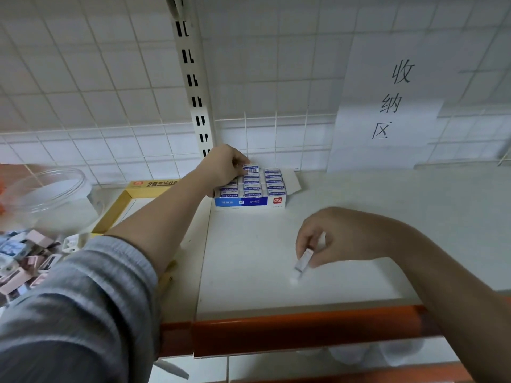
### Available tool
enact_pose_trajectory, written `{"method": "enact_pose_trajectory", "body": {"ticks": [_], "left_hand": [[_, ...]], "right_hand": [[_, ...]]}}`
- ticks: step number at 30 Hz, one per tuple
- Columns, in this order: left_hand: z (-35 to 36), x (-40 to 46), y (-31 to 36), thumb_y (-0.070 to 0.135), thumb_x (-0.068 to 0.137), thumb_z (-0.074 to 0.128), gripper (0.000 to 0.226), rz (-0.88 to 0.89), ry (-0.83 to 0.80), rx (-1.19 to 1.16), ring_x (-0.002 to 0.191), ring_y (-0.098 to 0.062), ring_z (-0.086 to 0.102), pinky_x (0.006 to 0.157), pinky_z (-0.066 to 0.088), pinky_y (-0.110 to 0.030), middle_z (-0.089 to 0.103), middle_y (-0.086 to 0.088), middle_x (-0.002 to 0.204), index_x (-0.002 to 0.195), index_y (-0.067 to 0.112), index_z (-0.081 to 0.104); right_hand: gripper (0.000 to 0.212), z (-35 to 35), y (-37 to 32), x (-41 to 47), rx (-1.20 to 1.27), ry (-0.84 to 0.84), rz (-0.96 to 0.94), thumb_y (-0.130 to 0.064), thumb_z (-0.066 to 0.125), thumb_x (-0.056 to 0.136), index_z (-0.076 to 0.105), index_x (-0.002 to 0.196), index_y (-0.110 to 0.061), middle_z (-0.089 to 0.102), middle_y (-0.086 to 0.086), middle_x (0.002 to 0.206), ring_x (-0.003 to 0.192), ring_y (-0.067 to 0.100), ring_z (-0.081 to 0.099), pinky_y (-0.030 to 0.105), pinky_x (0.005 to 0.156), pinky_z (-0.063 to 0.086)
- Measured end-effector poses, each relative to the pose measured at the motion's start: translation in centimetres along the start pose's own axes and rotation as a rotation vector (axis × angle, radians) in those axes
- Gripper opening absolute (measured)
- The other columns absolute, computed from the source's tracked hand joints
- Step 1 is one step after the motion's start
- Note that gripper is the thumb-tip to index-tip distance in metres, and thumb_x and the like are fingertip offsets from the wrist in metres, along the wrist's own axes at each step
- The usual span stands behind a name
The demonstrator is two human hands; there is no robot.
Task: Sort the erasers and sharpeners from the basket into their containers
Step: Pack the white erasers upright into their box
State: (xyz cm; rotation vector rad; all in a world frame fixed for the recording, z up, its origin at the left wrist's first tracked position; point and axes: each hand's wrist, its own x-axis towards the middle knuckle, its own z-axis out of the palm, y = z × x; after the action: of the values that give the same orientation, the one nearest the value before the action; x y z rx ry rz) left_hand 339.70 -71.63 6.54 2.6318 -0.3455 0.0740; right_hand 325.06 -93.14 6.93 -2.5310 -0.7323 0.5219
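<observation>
A blue and white eraser box [250,201] stands at the back of the shelf, filled with rows of wrapped erasers. My left hand [224,165] reaches over its back left corner and pinches an eraser [251,168] at the back row. My right hand [323,239] hovers over the shelf nearer the front and pinches another eraser [302,262], tilted with its end pointing down. At the far left lies a heap of sharpeners and erasers [25,258], blurred and partly hidden by my left sleeve.
A yellow cardboard box [121,205] lies open left of the eraser box. A clear plastic jar [47,189] stands at the far left. An orange rail [290,327] edges the shelf front. A paper sign [387,106] hangs on the wire grid behind.
</observation>
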Motion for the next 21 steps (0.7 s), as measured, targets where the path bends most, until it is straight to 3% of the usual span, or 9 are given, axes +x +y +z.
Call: {"method": "enact_pose_trajectory", "body": {"ticks": [2,6,8,12,14,16,21], "left_hand": [[0.0,-0.3,0.0,0.016,0.090,0.059,0.033,-0.003,0.012,0.000,0.107,-0.018,0.057,0.082,0.043,-0.024,0.061,-0.003,0.125,0.123,0.014,0.060],[-0.3,-1.2,0.2,0.021,0.092,0.057,0.035,-0.012,0.056,-0.001,0.096,-0.013,0.054,0.071,0.044,-0.023,0.057,-0.002,0.130,0.126,0.017,0.058],[-0.5,-1.8,0.5,0.023,0.093,0.056,0.033,-0.021,0.077,-0.020,0.090,-0.012,0.053,0.063,0.044,-0.022,0.056,-0.001,0.130,0.126,0.019,0.058],[-1.2,-3.7,1.0,0.024,0.094,0.053,0.028,-0.055,0.095,-0.084,0.087,-0.017,0.054,0.046,0.042,-0.022,0.056,0.003,0.128,0.121,0.020,0.061],[-1.5,-4.7,1.4,0.022,0.095,0.052,0.026,-0.018,0.106,-0.033,0.089,-0.014,0.051,0.055,0.043,-0.021,0.058,0.003,0.127,0.118,0.020,0.064],[-1.7,-5.9,1.6,0.019,0.095,0.051,0.025,0.006,0.109,0.004,0.090,-0.012,0.052,0.067,0.041,-0.020,0.060,0.004,0.126,0.116,0.020,0.066],[-1.3,-9.6,1.4,0.019,0.094,0.052,0.026,-0.067,0.144,-0.022,0.104,-0.016,0.056,0.072,0.034,-0.016,0.062,0.003,0.123,0.115,0.024,0.067]], "right_hand": [[0.009,-0.8,0.1,0.1,0.073,0.058,0.003,-0.014,0.073,0.079,0.070,0.086,-0.019,0.068,0.002,0.080,0.053,-0.004,0.053,0.008,0.055,0.036],[0.013,-2.1,1.1,1.1,0.251,0.288,-0.018,-0.011,0.074,0.079,0.071,0.086,-0.022,0.072,0.009,0.081,0.067,0.006,0.063,0.016,0.065,0.045],[0.019,-2.6,1.6,1.9,0.332,0.420,-0.004,-0.007,0.071,0.081,0.069,0.089,-0.023,0.071,0.008,0.079,0.065,0.007,0.067,0.016,0.063,0.049],[0.019,-3.2,2.3,3.8,0.504,0.599,0.052,-0.001,0.067,0.083,0.071,0.099,-0.010,0.070,0.007,0.079,0.068,0.013,0.069,0.019,0.068,0.056],[0.022,-3.4,2.7,4.8,0.490,0.641,0.083,-0.001,0.070,0.080,0.071,0.100,-0.011,0.068,0.003,0.078,0.060,0.003,0.064,0.012,0.056,0.048],[0.028,-3.6,3.0,5.9,0.466,0.660,0.094,-0.002,0.072,0.078,0.070,0.104,-0.012,0.070,0.005,0.084,0.060,0.002,0.061,0.012,0.058,0.044],[0.032,-4.1,3.5,8.8,0.430,0.743,0.140,-0.006,0.073,0.079,0.067,0.111,-0.006,0.070,0.011,0.099,0.083,0.022,0.067,0.023,0.072,0.051]]}}
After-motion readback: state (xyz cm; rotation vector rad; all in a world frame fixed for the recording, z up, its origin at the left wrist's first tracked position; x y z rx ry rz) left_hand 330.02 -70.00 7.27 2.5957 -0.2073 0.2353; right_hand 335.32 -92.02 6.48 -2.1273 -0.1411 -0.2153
